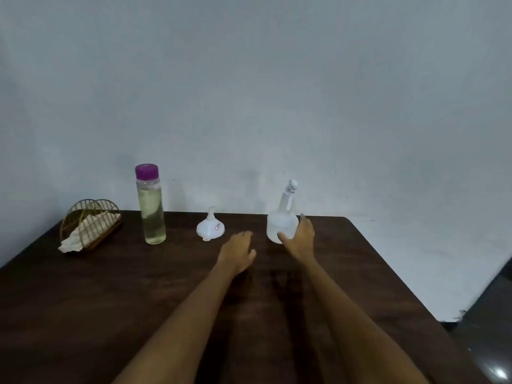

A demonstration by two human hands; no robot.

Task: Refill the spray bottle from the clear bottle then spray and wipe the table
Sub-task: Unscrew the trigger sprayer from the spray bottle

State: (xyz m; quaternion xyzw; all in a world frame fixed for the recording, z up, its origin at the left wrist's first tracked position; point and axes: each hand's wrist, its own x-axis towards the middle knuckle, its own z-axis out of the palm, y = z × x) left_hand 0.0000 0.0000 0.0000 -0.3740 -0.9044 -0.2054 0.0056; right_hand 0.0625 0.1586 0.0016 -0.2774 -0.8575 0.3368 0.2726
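Note:
A white spray bottle stands upright at the far right of the dark wooden table. My right hand is at its base, thumb in front and fingers along its right side, touching it with a loose grip. My left hand hovers open over the table, just left of the spray bottle and below a white funnel lying mouth-down. The clear bottle with a purple cap holds pale yellowish liquid and stands upright at the far left, capped.
A gold wire holder with white cloths or napkins sits at the table's far left corner. A plain wall runs behind the table. The table's right edge drops to a white floor.

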